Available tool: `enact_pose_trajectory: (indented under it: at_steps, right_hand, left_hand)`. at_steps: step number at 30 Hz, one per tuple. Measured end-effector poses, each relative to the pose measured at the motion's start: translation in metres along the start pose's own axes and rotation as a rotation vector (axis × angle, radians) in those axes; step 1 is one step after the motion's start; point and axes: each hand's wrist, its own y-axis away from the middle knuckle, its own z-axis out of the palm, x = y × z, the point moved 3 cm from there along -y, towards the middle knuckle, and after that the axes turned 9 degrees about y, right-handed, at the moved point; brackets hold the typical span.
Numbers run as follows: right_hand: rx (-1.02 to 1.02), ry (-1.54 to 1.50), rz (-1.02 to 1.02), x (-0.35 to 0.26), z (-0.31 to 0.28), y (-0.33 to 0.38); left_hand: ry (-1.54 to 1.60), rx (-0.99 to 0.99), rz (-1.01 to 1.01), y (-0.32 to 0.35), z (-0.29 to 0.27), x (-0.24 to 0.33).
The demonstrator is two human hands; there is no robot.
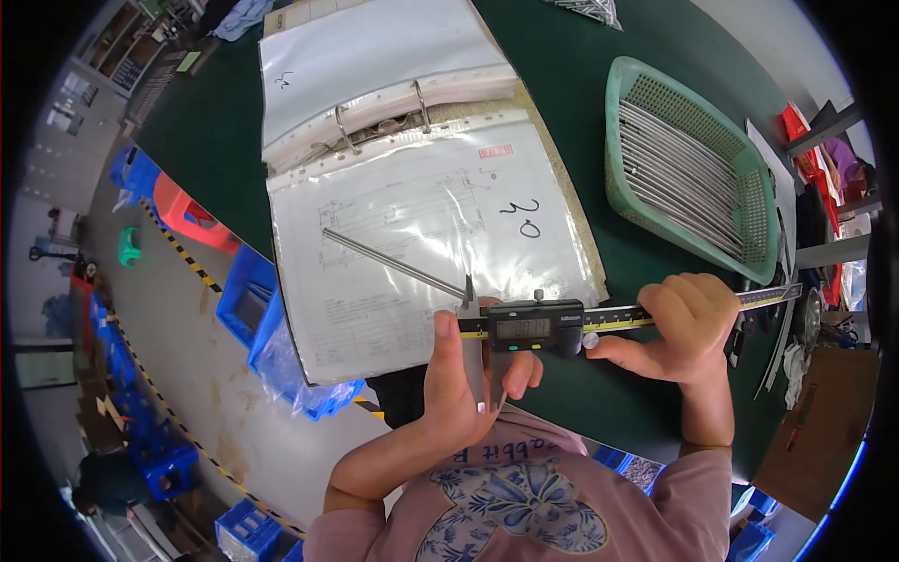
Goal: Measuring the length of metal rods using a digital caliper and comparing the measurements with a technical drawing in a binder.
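Observation:
A digital caliper [537,325] with a dark display housing spans both my hands above the near edge of the binder. My left hand [459,384] is closed around its jaw end, with the thumb raised and the fingers curled behind. My right hand [682,323] wraps the graduated beam, its thumb by the small roller. A thin metal rod [393,262] extends over the page at a slant, its near end meeting the caliper's upper jaws. Whether the jaws touch it, I cannot tell. Below it, an open ring binder [375,347] shows a drawing in a plastic sleeve.
A pale green basket [613,159] at the right holds several thin metal rods [679,178]. The dark green table [571,122] carries it and the binder. Blue bins [248,300] and a red stool [187,215] stand left of the table. A cardboard box [819,436] is at lower right.

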Motion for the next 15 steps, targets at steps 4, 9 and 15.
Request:
enact_pose_trajectory:
  at_steps: [4, 9, 15]
  right_hand:
    - [-0.001, 0.009, 0.009, 0.001, 0.001, 0.001]
    - [-0.021, 0.012, 0.023, 0.002, 0.001, 0.004]
    - [-0.032, 0.002, 0.042, 0.001, 0.003, 0.006]
  left_hand:
    - [0.158, -0.056, 0.076, -0.004, -0.006, -0.005]
    - [0.161, -0.104, 0.060, -0.007, -0.011, -0.003]
    - [-0.196, -0.030, 0.096, -0.004, -0.004, 0.008]
